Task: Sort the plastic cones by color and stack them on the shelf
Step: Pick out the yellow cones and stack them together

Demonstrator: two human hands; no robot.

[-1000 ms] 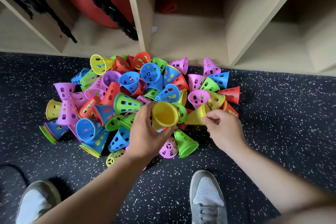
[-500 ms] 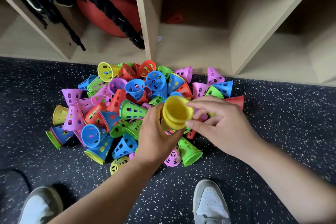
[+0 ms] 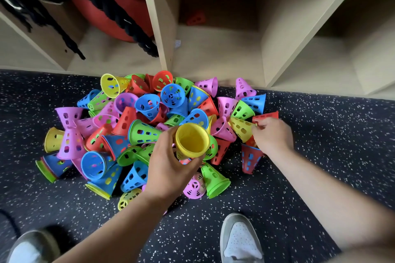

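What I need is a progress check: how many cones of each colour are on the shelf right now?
Red cone: 1, in shadow at the back of the middle compartment of the shelf
Yellow: 0
Blue: 0
Green: 0
Pink: 0
Total: 1

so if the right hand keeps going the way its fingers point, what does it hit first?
The right hand points left into the pile; its fingertips are already at the rim of a lying yellow cone, so probably that. Actual contact is unclear.
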